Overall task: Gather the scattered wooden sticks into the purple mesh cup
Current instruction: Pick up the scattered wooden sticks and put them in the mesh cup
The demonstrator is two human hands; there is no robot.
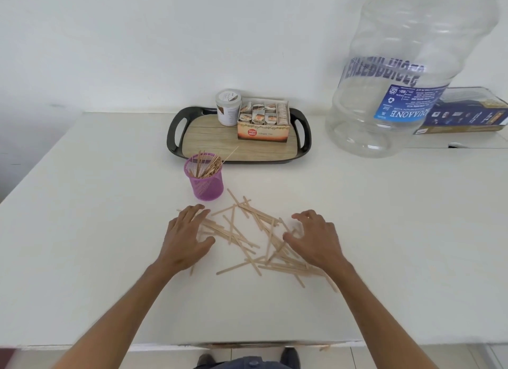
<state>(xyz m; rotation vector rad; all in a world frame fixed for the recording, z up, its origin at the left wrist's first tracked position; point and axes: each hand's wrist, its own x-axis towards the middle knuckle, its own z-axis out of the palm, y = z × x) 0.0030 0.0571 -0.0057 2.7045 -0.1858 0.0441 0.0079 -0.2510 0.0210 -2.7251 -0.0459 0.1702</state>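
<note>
Wooden sticks (247,237) strewn on white table (384,231), plain wall, both hands' fingers (192,215) spread apart

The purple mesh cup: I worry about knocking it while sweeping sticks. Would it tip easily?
Probably. The purple mesh cup looks light, its base narrower than its rim, and its sticks stand tall and lean, so a nudge might topple it.

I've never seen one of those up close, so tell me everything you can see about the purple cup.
The purple cup is a small round holder that looks like fine wire mesh, with a solid rim and see-through walls. It stands upright on the white table, just in front of the black tray, beyond the left hand. A bunch of wooden sticks already stands in it, leaning and poking above the rim. Neither hand touches it.
</note>
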